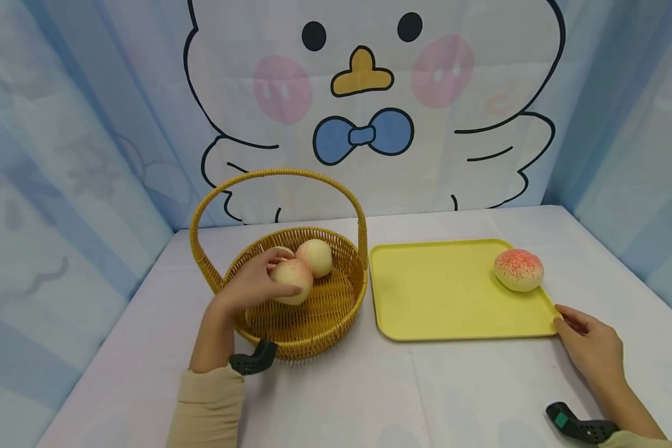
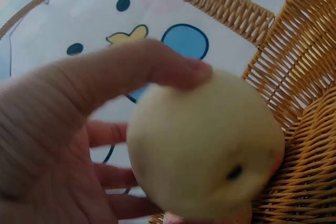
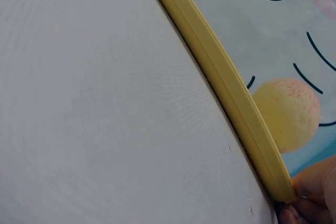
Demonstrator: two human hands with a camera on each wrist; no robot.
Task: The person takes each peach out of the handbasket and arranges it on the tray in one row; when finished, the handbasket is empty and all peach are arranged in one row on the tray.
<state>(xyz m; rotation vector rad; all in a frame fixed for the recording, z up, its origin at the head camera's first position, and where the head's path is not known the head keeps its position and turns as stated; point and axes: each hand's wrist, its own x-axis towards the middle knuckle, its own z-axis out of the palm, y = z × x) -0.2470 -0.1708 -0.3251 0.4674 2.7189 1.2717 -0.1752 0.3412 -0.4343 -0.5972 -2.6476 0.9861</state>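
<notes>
My left hand (image 1: 259,280) grips a pale peach (image 1: 292,282) inside the wicker basket (image 1: 336,333). In the left wrist view, the thumb lies over the top of this peach (image 2: 205,140) and the fingers reach round its far side. Close behind it in the basket sits another peach (image 1: 315,257), and part of a further one shows by my fingers. At the near right corner of the yellow tray (image 1: 431,292), my right hand (image 1: 590,342) pinches the rim. On the tray's right side rests a red-speckled peach (image 1: 519,270), also seen past the rim in the right wrist view.
The basket's tall arched handle (image 1: 280,172) rises over its far side. Basket and tray stand side by side on a white-covered table (image 1: 414,392). A printed cloth backdrop (image 1: 364,180) closes off the back, and curtains hang at both sides.
</notes>
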